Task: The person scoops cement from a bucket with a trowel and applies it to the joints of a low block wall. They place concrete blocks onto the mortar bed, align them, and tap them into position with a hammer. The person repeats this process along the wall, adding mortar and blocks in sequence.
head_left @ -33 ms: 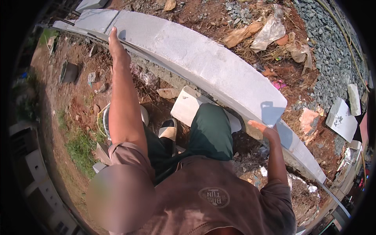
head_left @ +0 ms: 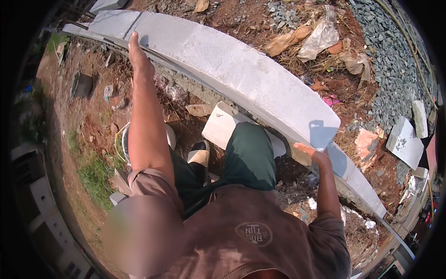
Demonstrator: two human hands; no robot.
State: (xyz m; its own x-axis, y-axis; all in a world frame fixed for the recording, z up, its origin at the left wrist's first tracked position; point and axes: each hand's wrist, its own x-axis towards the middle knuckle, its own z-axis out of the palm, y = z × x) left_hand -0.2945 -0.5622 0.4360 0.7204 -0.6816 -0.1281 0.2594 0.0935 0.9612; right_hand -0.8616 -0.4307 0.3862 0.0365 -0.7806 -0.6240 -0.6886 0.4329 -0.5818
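A long pale-grey concrete block (head_left: 232, 69) lies along the top of a low wall, curved by the lens. My left hand (head_left: 140, 58) is at its far left end, seen edge-on, a straight digit against the near edge and the other fingers hidden. My right hand (head_left: 316, 155) holds the near right end; its thumb points left along the lower near side and the fingers are mostly out of sight. Both arms reach out to either side of my green-trousered knee (head_left: 248, 156). A shadow falls on the block's right end.
Another pale block (head_left: 113, 23) adjoins at the left, by metal rods (head_left: 76, 24). A white slab (head_left: 220, 125) sits beside my knee, a bucket (head_left: 171, 137) behind my left arm. Beyond the wall are plastic litter (head_left: 320, 39), gravel (head_left: 395, 65) and a broken white slab (head_left: 405, 142).
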